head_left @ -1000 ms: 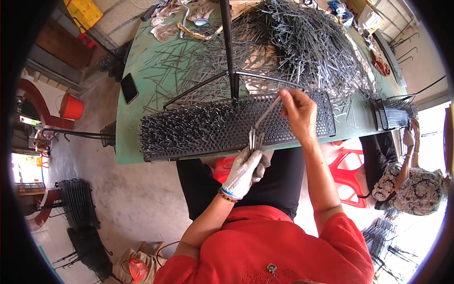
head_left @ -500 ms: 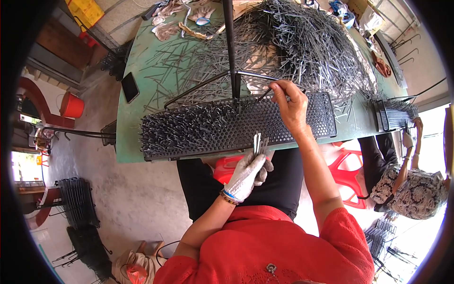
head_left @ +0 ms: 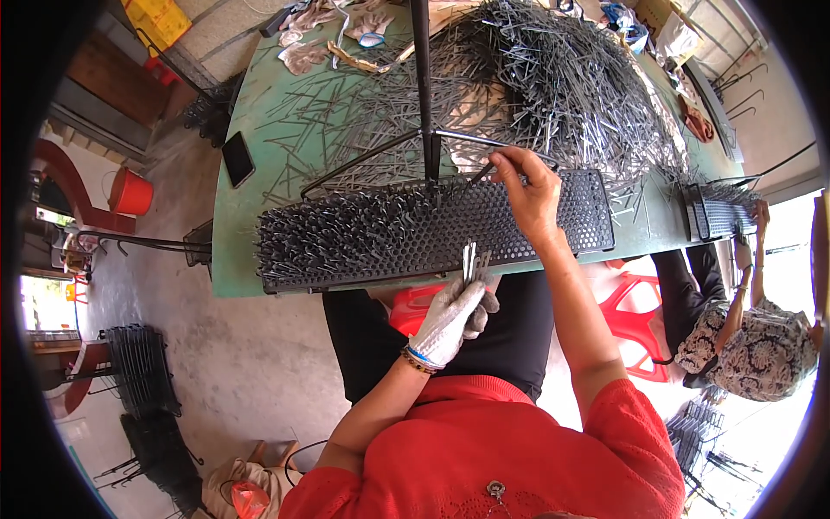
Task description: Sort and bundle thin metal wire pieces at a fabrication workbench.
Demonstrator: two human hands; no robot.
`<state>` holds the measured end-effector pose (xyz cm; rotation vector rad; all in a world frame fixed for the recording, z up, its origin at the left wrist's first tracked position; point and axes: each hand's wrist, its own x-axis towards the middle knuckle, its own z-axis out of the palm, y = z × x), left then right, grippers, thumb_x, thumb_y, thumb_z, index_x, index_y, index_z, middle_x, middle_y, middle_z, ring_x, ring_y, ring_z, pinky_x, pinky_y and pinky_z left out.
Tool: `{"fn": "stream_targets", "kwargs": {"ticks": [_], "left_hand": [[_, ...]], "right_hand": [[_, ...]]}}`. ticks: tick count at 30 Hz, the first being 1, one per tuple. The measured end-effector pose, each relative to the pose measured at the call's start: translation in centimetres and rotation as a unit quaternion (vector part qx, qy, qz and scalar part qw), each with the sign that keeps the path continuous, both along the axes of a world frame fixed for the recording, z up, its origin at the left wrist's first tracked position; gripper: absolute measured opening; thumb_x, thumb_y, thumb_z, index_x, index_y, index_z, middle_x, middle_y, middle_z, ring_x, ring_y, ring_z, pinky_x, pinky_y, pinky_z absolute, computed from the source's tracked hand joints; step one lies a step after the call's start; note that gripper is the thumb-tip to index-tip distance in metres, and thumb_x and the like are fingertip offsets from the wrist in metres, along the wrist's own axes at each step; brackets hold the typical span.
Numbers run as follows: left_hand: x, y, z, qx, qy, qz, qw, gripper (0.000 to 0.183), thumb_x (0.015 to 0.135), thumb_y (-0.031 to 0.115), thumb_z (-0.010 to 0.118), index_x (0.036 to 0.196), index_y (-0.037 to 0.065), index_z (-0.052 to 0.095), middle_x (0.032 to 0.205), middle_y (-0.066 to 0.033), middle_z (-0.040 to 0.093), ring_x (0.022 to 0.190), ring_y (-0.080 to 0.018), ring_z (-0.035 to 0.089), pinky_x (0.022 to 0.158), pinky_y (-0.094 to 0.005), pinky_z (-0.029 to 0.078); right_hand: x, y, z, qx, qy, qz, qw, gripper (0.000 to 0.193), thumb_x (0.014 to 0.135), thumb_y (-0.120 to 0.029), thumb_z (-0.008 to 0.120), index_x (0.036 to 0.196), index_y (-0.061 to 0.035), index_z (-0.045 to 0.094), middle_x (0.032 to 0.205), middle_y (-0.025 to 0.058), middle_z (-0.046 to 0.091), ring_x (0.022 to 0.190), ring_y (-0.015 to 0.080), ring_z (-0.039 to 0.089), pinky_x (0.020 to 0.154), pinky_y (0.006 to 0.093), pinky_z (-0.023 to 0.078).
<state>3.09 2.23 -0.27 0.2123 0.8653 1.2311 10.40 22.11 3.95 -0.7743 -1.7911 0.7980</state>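
Note:
A long black perforated rack (head_left: 519,232) lies along the near edge of the green table. Its left half bristles with thin dark metal strips (head_left: 337,229) standing in the holes; bare holes show on the right. My left hand (head_left: 450,320), in a white glove, is closed around a small bunch of metal strips (head_left: 469,264) pointing up, just in front of the rack. My bare right hand (head_left: 529,186) is over the rack's right half. Its thumb and fingers pinch a single dark metal strip (head_left: 482,173) slanting down toward the holes near the filled part.
A big heap of loose metal strips (head_left: 579,78) covers the table's far side. A black post (head_left: 421,78) with slanted braces rises behind the rack. A phone (head_left: 238,159) and used gloves (head_left: 303,57) lie at the left. At the right, another person (head_left: 756,346) works at a similar rack.
My right hand has shifted very slightly left with the strip, which tilts a little more steeply. The left hand holds still.

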Motion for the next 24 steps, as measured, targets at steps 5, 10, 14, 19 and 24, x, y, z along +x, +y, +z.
{"fn": "stream_targets", "kwargs": {"ticks": [5,10,14,19,24], "left_hand": [[0.1,0.2,0.4,-0.017,0.021,0.000,1.000,0.014,0.099,0.024,0.052,0.099,0.012,0.058,0.080,-0.0040,0.066,0.053,-0.0047,0.058,0.039,-0.0172,0.037],[0.6,0.3,1.6,-0.019,0.055,0.059,0.997,0.017,0.099,0.027,0.051,0.101,0.010,0.056,0.076,-0.0026,0.064,0.052,-0.0041,0.054,0.041,-0.0177,0.038],[0.2,0.4,3.1,-0.008,0.080,0.111,0.991,0.021,0.098,0.028,0.053,0.106,0.009,0.054,0.078,-0.0010,0.063,0.056,-0.0036,0.055,0.045,-0.0177,0.040],[0.3,0.8,2.4,0.001,0.136,0.060,0.989,0.019,0.096,0.021,0.056,0.108,0.007,0.053,0.086,-0.0023,0.065,0.056,-0.0015,0.054,0.043,-0.0149,0.039],[0.8,0.9,1.8,-0.008,0.104,0.109,0.989,0.020,0.096,0.024,0.058,0.105,0.007,0.055,0.085,-0.0017,0.067,0.052,-0.0009,0.055,0.041,-0.0148,0.039]], "right_hand": [[0.1,-0.2,0.3,0.048,-0.009,0.000,0.999,0.011,0.086,-0.002,0.068,0.097,0.0003,0.065,0.083,0.0086,0.068,0.066,0.0127,0.067,0.060,0.0232,0.051],[1.2,-1.3,2.2,-0.177,0.045,0.036,0.982,0.015,0.089,-0.010,0.068,0.097,0.0025,0.067,0.079,0.0051,0.067,0.064,0.0088,0.063,0.058,0.0224,0.051],[2.6,-3.4,3.7,-0.304,-0.039,0.144,0.941,0.021,0.087,-0.015,0.071,0.093,0.0053,0.069,0.075,0.0045,0.067,0.060,0.0074,0.060,0.055,0.0212,0.050],[3.2,-4.4,2.6,-0.341,-0.094,0.169,0.920,0.021,0.087,-0.015,0.072,0.092,0.0058,0.069,0.074,0.0051,0.067,0.059,0.0067,0.060,0.053,0.0203,0.049],[4.0,-4.3,2.1,-0.370,-0.079,0.151,0.913,0.020,0.088,-0.014,0.070,0.092,0.0055,0.068,0.073,0.0055,0.066,0.058,0.0075,0.059,0.052,0.0209,0.049]]}}
